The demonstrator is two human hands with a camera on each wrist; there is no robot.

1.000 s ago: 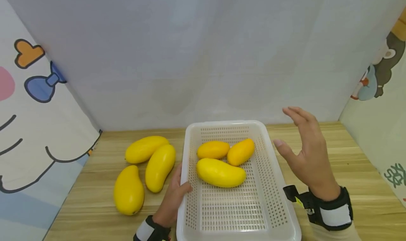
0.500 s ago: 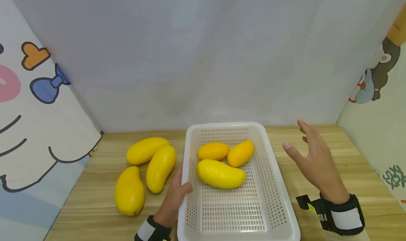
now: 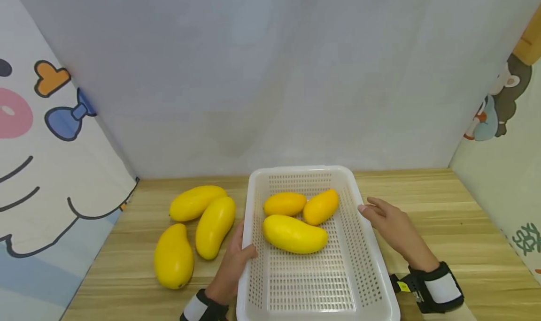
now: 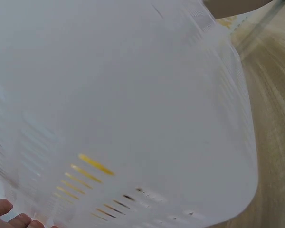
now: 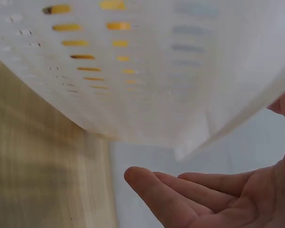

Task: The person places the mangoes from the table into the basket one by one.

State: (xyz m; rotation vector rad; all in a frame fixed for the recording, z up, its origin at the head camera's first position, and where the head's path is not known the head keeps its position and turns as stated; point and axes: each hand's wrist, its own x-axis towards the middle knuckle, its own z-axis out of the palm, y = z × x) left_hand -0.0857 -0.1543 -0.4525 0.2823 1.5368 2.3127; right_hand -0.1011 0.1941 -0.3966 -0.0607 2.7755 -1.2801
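A white perforated plastic basket (image 3: 310, 290) stands lengthwise at the middle of the table, holding a large yellow mango (image 3: 294, 234) and two smaller orange-yellow mangoes (image 3: 284, 203). My left hand (image 3: 229, 268) grips its left rim, thumb over the edge and fingers outside. In the left wrist view, only fingertips (image 4: 14, 219) show beside the basket wall. My right hand (image 3: 394, 230) is at the right rim, its thumb close to the edge; contact cannot be told. The right wrist view shows its fingers (image 5: 190, 194) extended, not curled, apart from the basket's outer side.
Three yellow mangoes lie on the wooden table left of the basket: one at the back (image 3: 197, 202), one beside the basket (image 3: 215, 228), one nearer the front (image 3: 173, 256). A pale wall (image 3: 270, 86) rises behind, and printed cloth panels (image 3: 55, 171) flank the table.
My right hand first drew off to the right, then came left and down to the basket's right rim. My left hand keeps its grip; the mangoes stay in place.
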